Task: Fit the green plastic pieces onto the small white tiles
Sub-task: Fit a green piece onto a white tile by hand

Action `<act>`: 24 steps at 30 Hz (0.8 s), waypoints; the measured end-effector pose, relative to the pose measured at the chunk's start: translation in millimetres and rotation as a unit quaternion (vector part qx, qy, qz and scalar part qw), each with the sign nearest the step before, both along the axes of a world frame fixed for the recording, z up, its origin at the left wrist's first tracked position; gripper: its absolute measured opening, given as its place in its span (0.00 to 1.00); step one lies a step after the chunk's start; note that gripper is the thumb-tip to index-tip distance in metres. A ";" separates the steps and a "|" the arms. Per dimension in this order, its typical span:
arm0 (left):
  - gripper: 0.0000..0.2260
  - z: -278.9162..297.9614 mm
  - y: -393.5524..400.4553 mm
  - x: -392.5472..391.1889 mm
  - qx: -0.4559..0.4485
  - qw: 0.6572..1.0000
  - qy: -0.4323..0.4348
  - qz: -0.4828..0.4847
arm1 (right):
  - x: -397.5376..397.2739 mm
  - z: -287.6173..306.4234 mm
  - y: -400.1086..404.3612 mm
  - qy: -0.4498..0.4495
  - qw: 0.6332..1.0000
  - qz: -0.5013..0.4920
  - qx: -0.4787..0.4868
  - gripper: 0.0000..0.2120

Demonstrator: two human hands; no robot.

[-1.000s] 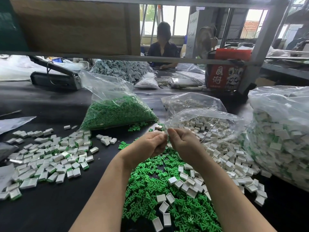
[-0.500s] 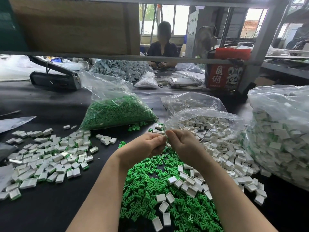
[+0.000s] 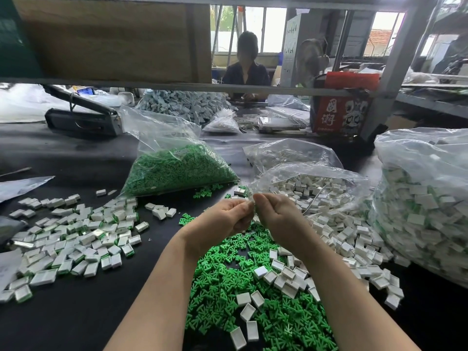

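Note:
My left hand (image 3: 221,220) and my right hand (image 3: 279,216) meet fingertip to fingertip above the black table, fingers curled. They pinch something small between them; it is hidden by the fingers. Below the hands lies a heap of loose green plastic pieces (image 3: 228,282). Loose small white tiles (image 3: 286,274) lie on and beside that heap, and more spill to the right (image 3: 349,239). A spread of tiles with green showing at their edges (image 3: 73,239) lies at the left.
An open bag of green pieces (image 3: 174,168) stands behind the hands. A bag of white tiles (image 3: 311,183) and a big bag of tiles with green (image 3: 425,206) sit at the right. A shelf rail (image 3: 177,86) crosses overhead. A person (image 3: 247,69) sits opposite.
Both hands have lifted slightly and stayed pressed together; the fingers have worked a little on the hidden piece. The heaps have not moved.

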State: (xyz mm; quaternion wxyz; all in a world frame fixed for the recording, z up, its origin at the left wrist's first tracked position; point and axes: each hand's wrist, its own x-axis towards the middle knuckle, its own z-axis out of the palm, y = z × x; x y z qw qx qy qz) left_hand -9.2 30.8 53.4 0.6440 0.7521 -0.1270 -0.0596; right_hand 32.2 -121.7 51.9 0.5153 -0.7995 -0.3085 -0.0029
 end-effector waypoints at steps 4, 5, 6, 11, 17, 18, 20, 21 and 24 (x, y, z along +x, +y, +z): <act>0.12 0.2 3.3 -0.5 0.002 1.000 0.007 -0.010 | -1.3 -0.2 -0.5 0.008 1.000 0.009 -0.015 0.18; 0.12 0.0 4.2 -0.3 0.005 1.000 0.007 -0.012 | -1.5 0.3 -0.5 0.008 1.000 0.010 -0.017 0.18; 0.12 -0.5 4.9 0.0 0.005 1.000 0.008 -0.012 | -1.5 0.8 -0.2 0.014 1.000 0.011 -0.014 0.18; 0.15 -5.8 9.4 1.9 -0.012 1.000 0.013 -0.012 | 0.5 0.3 1.5 0.102 0.994 0.008 0.037 0.19; 0.14 -14.5 23.4 2.6 -0.034 0.999 0.027 0.018 | 6.2 -1.4 -3.1 0.214 0.969 -0.026 0.119 0.19; 0.14 -15.7 23.9 2.8 -0.040 0.999 0.030 0.021 | 5.1 -1.0 -2.6 0.226 0.966 -0.014 0.123 0.18; 0.14 -16.7 23.0 3.4 -0.046 0.998 0.031 0.023 | 1.8 -0.1 -0.7 0.233 0.966 0.020 0.113 0.16; 0.14 -16.6 22.3 3.6 -0.046 0.998 0.031 0.023 | 0.2 0.1 0.4 0.230 0.967 0.034 0.108 0.14; 0.14 -15.2 21.0 3.6 -0.041 0.999 0.025 0.021 | -3.3 2.4 1.5 0.224 0.966 0.053 0.114 0.12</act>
